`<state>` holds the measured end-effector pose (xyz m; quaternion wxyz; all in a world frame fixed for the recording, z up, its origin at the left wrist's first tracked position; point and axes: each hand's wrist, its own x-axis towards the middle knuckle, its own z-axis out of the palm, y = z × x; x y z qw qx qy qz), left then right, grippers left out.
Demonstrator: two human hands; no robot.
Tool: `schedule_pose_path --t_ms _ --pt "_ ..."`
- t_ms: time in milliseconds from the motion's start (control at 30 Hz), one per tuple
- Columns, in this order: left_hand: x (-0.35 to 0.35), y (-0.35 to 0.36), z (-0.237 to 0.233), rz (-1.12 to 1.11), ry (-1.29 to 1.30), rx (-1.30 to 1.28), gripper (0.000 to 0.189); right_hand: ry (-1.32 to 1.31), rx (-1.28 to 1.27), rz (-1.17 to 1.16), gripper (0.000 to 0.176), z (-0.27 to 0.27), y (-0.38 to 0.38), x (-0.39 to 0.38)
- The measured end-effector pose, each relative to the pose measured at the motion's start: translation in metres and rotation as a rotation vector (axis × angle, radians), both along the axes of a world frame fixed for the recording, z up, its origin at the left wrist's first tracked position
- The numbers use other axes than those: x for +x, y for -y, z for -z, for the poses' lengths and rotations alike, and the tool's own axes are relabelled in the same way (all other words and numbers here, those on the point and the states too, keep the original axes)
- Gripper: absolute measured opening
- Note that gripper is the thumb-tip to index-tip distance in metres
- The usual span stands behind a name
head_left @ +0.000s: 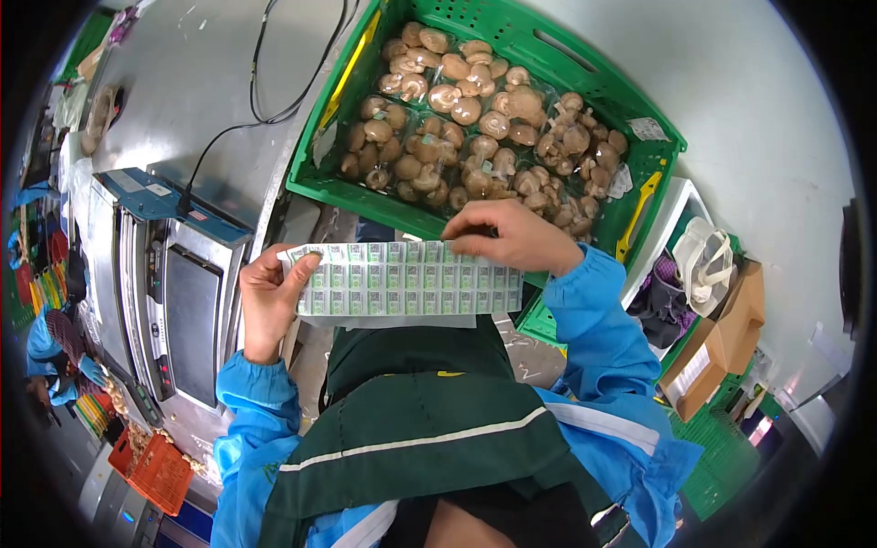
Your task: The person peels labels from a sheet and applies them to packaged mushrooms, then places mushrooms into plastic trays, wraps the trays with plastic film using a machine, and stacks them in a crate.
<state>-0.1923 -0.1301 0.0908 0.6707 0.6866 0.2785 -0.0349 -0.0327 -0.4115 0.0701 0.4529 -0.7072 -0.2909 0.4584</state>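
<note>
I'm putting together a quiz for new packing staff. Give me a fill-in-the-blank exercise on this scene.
1. The crate just beyond the hands is coloured ____.
2. It is filled with wrapped packs of ____.
3. The left hand and the right hand hold the label sheet between them, and both sleeves are ____.

Missing words: green; mushrooms; blue.

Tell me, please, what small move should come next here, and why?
Probably peel one label off: the right hand pinches the top edge of the label sheet, the left hand steadies its end, and wrapped mushroom packs lie in the green crate just beyond.
</note>
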Motion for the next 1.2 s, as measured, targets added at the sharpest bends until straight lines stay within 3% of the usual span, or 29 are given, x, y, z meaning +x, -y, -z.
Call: schedule_pose_path --t_ms 133,200,300,333,400,433,533,667,733,800,867,933,1033,1133,1200 --pt "0.003 0.005 0.006 0.037 -0.006 -0.014 0.010 0.135 0.029 0.090 0.015 -0.004 0.009 -0.015" --pt "0.004 0.007 0.014 0.037 -0.054 -0.085 0.012 0.480 0.128 0.196 0.012 0.004 0.016 -0.028" --pt "0.005 0.013 0.022 0.066 -0.135 -0.119 0.014 0.537 0.094 0.238 0.009 0.013 0.027 -0.047" --pt "0.006 0.017 0.024 0.078 -0.134 -0.122 0.014 0.539 0.088 0.248 0.009 0.013 0.032 -0.048" --pt "0.007 0.024 0.028 0.036 -0.177 -0.179 0.014 0.216 0.117 0.495 0.007 0.013 0.046 -0.046" --pt "0.005 0.024 0.031 0.047 -0.169 -0.201 0.014 0.028 0.002 0.664 0.007 0.015 0.055 -0.039" --pt "0.007 0.027 0.031 0.058 -0.169 -0.184 0.014 0.221 -0.053 0.842 0.025 0.099 0.104 -0.002" --pt "0.007 0.031 0.028 0.090 -0.168 -0.158 0.014 0.458 -0.434 0.698 0.029 0.164 0.126 0.030" --pt "0.008 0.033 0.028 0.075 -0.166 -0.144 0.014 0.523 -0.479 0.717 0.032 0.177 0.132 0.031" --pt "0.006 0.032 0.030 0.073 -0.150 -0.146 0.013 0.593 -0.526 0.733 0.034 0.173 0.137 0.036" --pt "0.004 0.032 0.030 0.074 -0.147 -0.158 0.012 0.499 -0.438 0.976 0.033 0.161 0.159 0.036" --pt "0.008 0.035 0.030 0.074 -0.142 -0.165 0.011 0.572 -0.531 0.923 0.028 0.159 0.190 0.035" --pt "0.015 0.040 0.032 0.097 -0.112 -0.178 0.011 0.498 -0.779 0.667 0.024 0.170 0.222 0.031" --pt "0.022 0.046 0.023 0.115 -0.113 -0.149 0.011 0.521 -0.878 0.575 0.022 0.188 0.224 0.027" --pt "0.025 0.047 0.020 0.167 -0.071 -0.137 0.011 0.547 -0.941 0.643 0.018 0.174 0.207 0.029"
